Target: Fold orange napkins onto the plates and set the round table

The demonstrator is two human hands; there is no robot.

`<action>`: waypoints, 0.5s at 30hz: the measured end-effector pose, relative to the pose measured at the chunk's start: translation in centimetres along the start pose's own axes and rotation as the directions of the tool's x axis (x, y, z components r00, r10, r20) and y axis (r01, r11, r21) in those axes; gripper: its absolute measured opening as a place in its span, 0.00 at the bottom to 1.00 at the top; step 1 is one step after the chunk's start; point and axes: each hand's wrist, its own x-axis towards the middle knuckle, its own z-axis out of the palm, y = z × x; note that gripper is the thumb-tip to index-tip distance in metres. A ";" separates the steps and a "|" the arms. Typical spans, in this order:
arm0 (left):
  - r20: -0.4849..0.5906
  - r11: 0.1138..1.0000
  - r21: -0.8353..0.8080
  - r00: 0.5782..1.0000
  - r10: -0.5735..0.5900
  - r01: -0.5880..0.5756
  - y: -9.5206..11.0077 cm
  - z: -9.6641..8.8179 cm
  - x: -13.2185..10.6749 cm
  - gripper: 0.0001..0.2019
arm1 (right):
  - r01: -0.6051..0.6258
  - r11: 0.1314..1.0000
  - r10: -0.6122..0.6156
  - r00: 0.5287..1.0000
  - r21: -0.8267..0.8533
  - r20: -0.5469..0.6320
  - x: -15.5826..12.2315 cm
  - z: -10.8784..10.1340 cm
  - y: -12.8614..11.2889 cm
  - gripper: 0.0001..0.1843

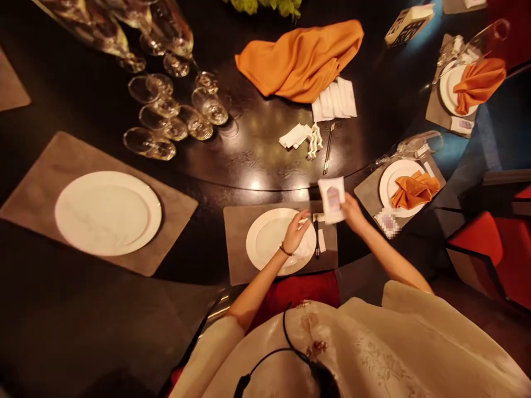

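My right hand (353,212) grips a white wet towel packet (332,198) with a purple print by its right edge, above the placemat's far right corner. Over the right part of a round white plate (262,235) hovers my left hand (295,232), fingers stretched and holding nothing. The plate lies on a brown placemat (237,243). Dark chopsticks (317,246) lie right of the plate on a white rest, with a slim white sleeve (322,241) beside them.
Several stemmed glasses (166,121) stand at the back left. A crumpled orange cloth (298,61), folded white towels (335,100), white rests (315,141) and chopsticks (329,149) lie ahead. Another plate (108,213) sits left. Set plates with orange napkins (415,190) are at right, near red chairs (498,249).
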 end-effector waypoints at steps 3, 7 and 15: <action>-0.090 0.998 0.010 0.994 -0.057 0.058 -1.0 -1.4 -3.4 0.17 | -0.154 0.987 0.128 0.937 0.054 0.326 -10.3 9.2 4.4 0.17; 0.021 0.846 0.533 0.999 -0.050 0.031 -4.1 -10.9 -9.8 0.11 | -0.241 0.965 0.193 0.917 0.099 0.350 -18.7 15.4 8.2 0.18; 0.275 0.537 0.831 0.947 -0.168 -0.146 -9.6 -19.2 -15.3 0.16 | -0.111 0.989 0.096 0.984 0.096 0.148 -18.2 10.6 7.1 0.19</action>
